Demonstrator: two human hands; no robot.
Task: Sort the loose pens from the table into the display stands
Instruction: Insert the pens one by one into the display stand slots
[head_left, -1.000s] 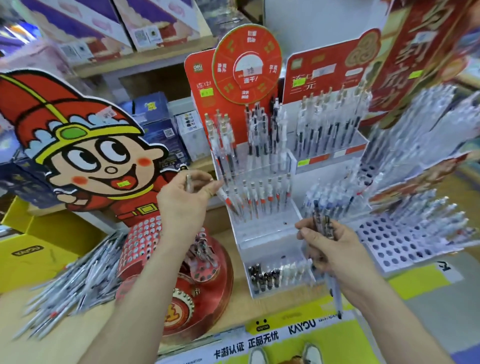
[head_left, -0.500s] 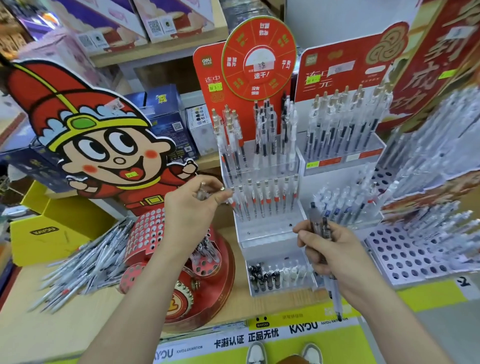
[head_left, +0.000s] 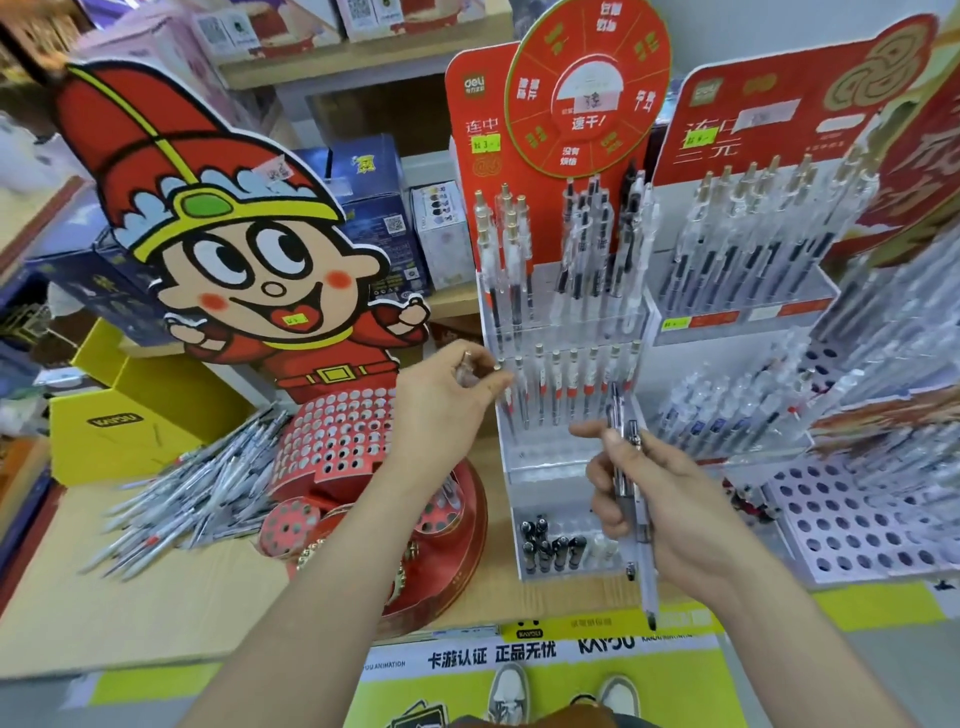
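I'm pinching one pen (head_left: 469, 370) in my left hand (head_left: 441, 410), right beside the stand's (head_left: 550, 460) red-banded row. My right hand (head_left: 670, 509) is curling round spare pens (head_left: 626, 483). The pile (head_left: 187, 493) is lying on the table (head_left: 156, 613), left. I'm risking nudging seated pens askew, or the spares slipping from a loose grip.

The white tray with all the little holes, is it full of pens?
No, only partly full. The front rows of the white tray show bare dark holes; pens stand only toward its back.
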